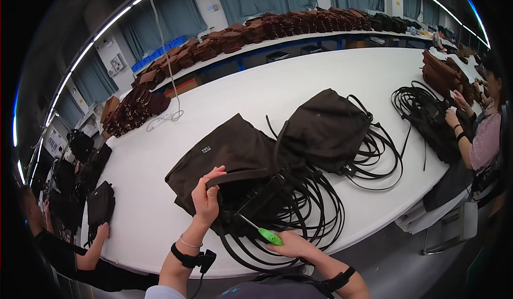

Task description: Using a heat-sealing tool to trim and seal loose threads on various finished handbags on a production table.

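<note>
My left hand [206, 198] is closed on a wide dark strap [240, 175] of a dark brown bag [214, 152], which lies on the white table in front of me. In my right hand [293, 245] is a green-handled tool [271, 237] with a thin metal shaft. The shaft's tip meets the dark, shadowed part of the bag below the strap; what it touches there is hard to make out. Long thin black straps [320, 202] spread in loops to the right of the bag. A second dark brown bag [326, 130] lies just beyond it.
The white table [139, 202] curves around me. At right, a person [483, 138] handles dark bags [435, 120]; at left, another person [80, 256] touches a dark bag [100, 205]. Brown piles [235, 37] line the back table. A cable [165, 58] hangs at back left.
</note>
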Demonstrator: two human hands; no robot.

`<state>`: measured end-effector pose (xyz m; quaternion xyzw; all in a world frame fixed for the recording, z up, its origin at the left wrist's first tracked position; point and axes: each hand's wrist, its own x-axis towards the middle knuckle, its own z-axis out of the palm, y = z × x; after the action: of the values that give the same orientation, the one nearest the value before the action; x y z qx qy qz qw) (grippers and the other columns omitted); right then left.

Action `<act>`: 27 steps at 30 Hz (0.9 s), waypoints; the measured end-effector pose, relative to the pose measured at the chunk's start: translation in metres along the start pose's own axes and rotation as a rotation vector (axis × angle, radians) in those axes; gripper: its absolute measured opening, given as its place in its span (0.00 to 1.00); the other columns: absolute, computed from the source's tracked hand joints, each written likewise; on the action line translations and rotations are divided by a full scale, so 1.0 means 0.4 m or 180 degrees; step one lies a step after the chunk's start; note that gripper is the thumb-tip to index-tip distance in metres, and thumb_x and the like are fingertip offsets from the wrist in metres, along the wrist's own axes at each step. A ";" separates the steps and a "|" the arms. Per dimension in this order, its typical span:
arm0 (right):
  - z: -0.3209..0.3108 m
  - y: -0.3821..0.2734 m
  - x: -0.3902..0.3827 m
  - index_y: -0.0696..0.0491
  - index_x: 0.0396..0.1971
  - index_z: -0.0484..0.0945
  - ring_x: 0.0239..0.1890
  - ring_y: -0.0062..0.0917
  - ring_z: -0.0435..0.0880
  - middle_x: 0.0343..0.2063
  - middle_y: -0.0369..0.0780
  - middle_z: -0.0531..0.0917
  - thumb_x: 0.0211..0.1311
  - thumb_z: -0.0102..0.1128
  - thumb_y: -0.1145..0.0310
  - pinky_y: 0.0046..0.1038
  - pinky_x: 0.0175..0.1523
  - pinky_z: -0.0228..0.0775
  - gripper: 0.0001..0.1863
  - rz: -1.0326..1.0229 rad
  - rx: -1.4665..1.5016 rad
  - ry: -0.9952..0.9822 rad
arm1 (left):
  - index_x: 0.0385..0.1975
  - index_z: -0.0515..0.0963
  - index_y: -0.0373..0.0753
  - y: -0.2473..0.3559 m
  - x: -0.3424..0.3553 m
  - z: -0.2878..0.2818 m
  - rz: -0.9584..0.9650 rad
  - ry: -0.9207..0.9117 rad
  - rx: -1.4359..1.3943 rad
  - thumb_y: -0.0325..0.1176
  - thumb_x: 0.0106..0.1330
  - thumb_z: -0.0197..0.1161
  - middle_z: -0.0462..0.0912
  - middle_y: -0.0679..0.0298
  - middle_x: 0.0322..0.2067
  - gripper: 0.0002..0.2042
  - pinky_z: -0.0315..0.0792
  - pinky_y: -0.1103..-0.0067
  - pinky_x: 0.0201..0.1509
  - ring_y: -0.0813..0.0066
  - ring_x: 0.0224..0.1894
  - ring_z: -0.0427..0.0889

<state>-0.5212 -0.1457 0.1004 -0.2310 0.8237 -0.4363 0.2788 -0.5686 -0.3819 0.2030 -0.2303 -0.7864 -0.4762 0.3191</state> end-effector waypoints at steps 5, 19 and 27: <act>-0.044 -0.030 0.051 0.56 0.34 0.79 0.38 0.45 0.81 0.30 0.50 0.82 0.51 0.57 0.50 0.39 0.45 0.72 0.22 0.0097 0.0054 0.0319 | 0.37 0.71 0.28 0.019 0.024 0.005 0.0119 -0.0013 0.0194 0.35 0.69 0.46 0.79 0.54 0.41 0.14 0.58 0.61 0.63 0.57 0.52 0.76; -0.022 0.135 0.047 0.55 0.34 0.79 0.39 0.44 0.80 0.31 0.49 0.82 0.52 0.57 0.52 0.40 0.47 0.70 0.20 0.1031 -0.0338 0.0468 | 0.32 0.82 0.44 -0.271 -0.171 0.061 -0.0691 -0.2003 0.3050 0.37 0.45 0.69 0.78 0.66 0.37 0.13 0.64 0.57 0.54 0.54 0.55 0.67; -0.013 0.161 0.046 0.54 0.38 0.79 0.42 0.44 0.79 0.35 0.49 0.81 0.51 0.58 0.51 0.39 0.50 0.68 0.22 0.0954 -0.0251 0.0258 | 0.24 0.81 0.38 -0.381 -0.138 0.048 -0.1210 -0.2531 0.2637 0.37 0.47 0.67 0.80 0.53 0.24 0.09 0.68 0.61 0.52 0.50 0.36 0.78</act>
<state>-0.5468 -0.1211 0.0434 -0.0985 0.8760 -0.3662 0.2980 -0.6373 -0.4349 0.0649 -0.1026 -0.9928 -0.0565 -0.0269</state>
